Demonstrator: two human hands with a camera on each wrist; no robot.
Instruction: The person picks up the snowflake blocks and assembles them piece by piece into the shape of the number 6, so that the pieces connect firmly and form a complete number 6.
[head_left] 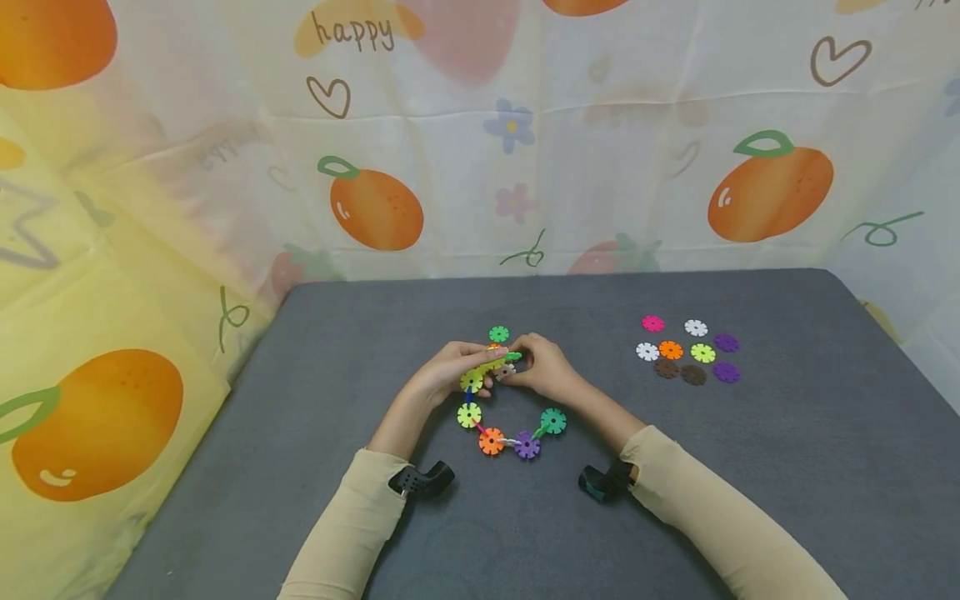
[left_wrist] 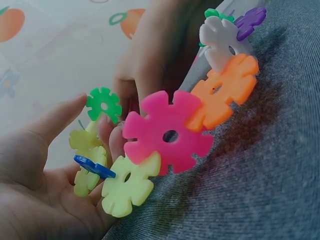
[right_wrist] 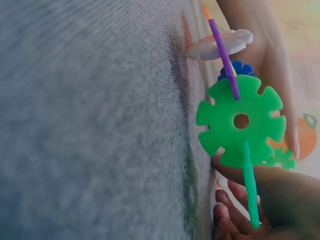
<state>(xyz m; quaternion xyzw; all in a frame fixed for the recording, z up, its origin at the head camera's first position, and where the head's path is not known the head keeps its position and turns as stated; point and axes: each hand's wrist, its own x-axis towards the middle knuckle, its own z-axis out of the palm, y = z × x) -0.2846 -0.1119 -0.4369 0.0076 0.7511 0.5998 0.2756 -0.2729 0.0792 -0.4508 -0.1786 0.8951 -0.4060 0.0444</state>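
A chain of notched plastic snowflake discs curves between the hands and toward the front of the dark table. My left hand holds its upper end, fingers around the yellow discs. My right hand pinches a whitish disc against that end, close to the left fingertips. A bright green disc stands near the left thumb in the left wrist view. Down the chain come a blue disc, a pink disc, an orange disc, a purple disc and a green disc.
Loose discs lie spread at the right back of the table, among them a pink disc, an orange disc and a brown disc. Another green disc shows just beyond the hands. A fruit-printed cloth hangs behind the table.
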